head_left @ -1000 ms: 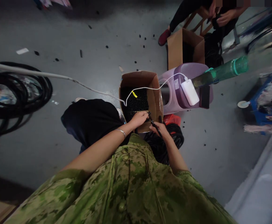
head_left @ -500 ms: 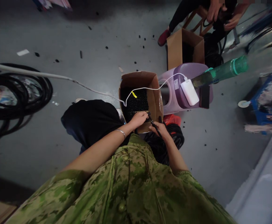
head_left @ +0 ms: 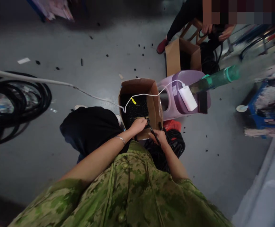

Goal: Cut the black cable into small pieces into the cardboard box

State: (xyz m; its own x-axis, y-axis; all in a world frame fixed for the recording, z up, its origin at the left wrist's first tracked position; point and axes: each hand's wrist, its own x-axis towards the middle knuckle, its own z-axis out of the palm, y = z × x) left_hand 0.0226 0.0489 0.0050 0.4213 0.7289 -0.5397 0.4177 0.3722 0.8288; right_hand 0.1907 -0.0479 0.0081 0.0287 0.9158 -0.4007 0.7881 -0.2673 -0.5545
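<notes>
Over the near edge of an open cardboard box (head_left: 154, 107), my left hand (head_left: 139, 125) is closed on a small dark piece that I cannot make out clearly. My right hand (head_left: 159, 138) is wrapped round a black tool (head_left: 153, 131) that looks like scissors or cutters, its tip close to the left fingers. Many small black pieces (head_left: 137, 108) fill the bottom of the box. A white cable (head_left: 145, 94) with a yellow tag (head_left: 134, 101) hangs across the box. Black tubing (head_left: 178, 142) lies coiled beside my right forearm.
A purple stool (head_left: 178, 75) right of the box bears a white power bank (head_left: 188, 98) and a green bottle (head_left: 222, 77). Another person's hands (head_left: 226, 33) are behind a second box (head_left: 172, 56). Large black coils (head_left: 41, 101) lie at left, a blue crate (head_left: 255, 110) at right.
The whole view has shifted, so the boxes, stool and hands appear slightly lower and further left. Both hands keep their holds near the box's edge.
</notes>
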